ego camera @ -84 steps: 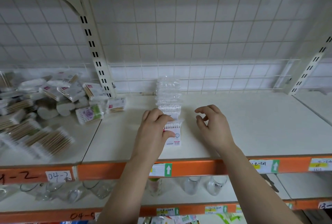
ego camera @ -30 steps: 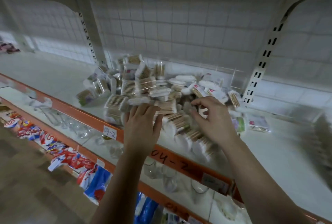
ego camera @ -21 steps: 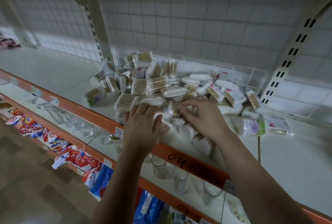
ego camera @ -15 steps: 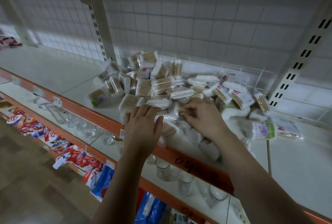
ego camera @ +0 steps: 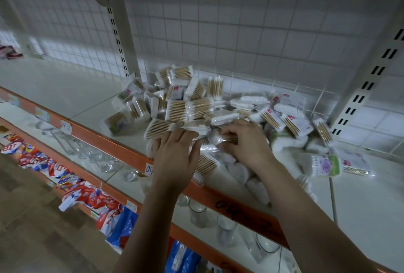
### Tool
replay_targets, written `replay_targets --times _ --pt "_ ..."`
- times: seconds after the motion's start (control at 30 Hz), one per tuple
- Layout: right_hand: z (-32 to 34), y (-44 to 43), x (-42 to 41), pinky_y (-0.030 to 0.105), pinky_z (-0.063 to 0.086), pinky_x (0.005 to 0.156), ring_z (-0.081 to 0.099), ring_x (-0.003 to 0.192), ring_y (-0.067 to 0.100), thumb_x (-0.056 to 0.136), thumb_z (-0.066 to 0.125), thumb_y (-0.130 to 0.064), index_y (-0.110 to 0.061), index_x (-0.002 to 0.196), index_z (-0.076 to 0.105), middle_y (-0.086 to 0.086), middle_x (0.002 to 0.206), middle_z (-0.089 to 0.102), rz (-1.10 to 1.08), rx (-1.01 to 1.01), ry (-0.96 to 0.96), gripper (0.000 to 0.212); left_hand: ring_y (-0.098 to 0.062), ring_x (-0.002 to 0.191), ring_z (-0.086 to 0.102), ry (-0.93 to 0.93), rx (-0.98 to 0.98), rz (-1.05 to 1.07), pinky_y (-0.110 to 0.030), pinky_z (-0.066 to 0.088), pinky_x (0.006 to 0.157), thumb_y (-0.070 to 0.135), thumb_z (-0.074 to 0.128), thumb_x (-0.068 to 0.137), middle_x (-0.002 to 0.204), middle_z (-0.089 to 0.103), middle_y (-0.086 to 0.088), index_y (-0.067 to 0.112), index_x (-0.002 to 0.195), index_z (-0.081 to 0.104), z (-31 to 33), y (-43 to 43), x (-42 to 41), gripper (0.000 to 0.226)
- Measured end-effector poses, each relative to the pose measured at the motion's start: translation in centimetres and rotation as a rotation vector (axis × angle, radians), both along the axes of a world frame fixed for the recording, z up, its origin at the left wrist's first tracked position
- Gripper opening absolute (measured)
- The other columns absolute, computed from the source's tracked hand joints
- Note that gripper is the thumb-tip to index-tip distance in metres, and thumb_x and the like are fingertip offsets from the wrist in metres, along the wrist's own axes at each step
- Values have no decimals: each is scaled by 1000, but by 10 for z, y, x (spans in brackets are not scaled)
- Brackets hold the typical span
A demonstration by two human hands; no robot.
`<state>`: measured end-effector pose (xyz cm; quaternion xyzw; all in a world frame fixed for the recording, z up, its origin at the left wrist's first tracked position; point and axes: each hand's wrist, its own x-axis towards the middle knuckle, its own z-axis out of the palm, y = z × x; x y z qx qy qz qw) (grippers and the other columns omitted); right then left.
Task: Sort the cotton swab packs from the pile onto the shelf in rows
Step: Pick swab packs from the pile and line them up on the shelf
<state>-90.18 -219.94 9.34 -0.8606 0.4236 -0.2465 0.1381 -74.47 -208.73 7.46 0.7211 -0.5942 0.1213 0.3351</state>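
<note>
A heap of cotton swab packs (ego camera: 192,106), clear bags with wooden or white sticks, lies on the white shelf (ego camera: 72,95) against the wire back. My left hand (ego camera: 175,156) lies flat on the packs at the heap's front edge, fingers straight. To its right my right hand (ego camera: 244,141) is in the heap, fingers curled round a wooden-stick swab pack (ego camera: 227,138). A green-labelled pack (ego camera: 325,165) lies apart to the right. The sorted row is out of view.
The shelf has an orange front rail (ego camera: 105,141) with paper labels. White slotted uprights (ego camera: 118,32) stand left and right of the heap. Glasses (ego camera: 196,213) stand on the shelf below, and red and blue snack bags (ego camera: 87,196) hang lower left.
I have turned from the sorted row to the heap at the left. Both hands moved onto the heap; the right hand curled round a wooden-stick pack.
</note>
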Motion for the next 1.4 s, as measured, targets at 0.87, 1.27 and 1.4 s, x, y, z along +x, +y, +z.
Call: replay_targets --times 0.87,1.27,1.4 --pt "17 2 -77 50 54 71 63 69 21 96 39 -31 -23 115 51 -1 67 58 -197 -3 -501 23 -25 102 54 -31 -13 -178 -42 46 85 25 62 86 106 60 -1 18 100 63 10 -53 -28 15" --pt "13 4 -108 49 54 65 59 68 23 93 50 -48 -19 88 63 0 67 55 -255 -13 -448 32 -24 116 50 -21 154 -172 -34 46 91 21 63 89 123 53 -2 18 124 58 26 -83 -45 35" --pt "15 9 -114 40 50 65 65 69 25 96 51 -34 -22 93 64 0 67 58 -271 -20 -421 18 -23 112 53 12 140 -127 -31 44 91 16 69 85 118 57 -4 13 116 64 29 -89 -45 32"
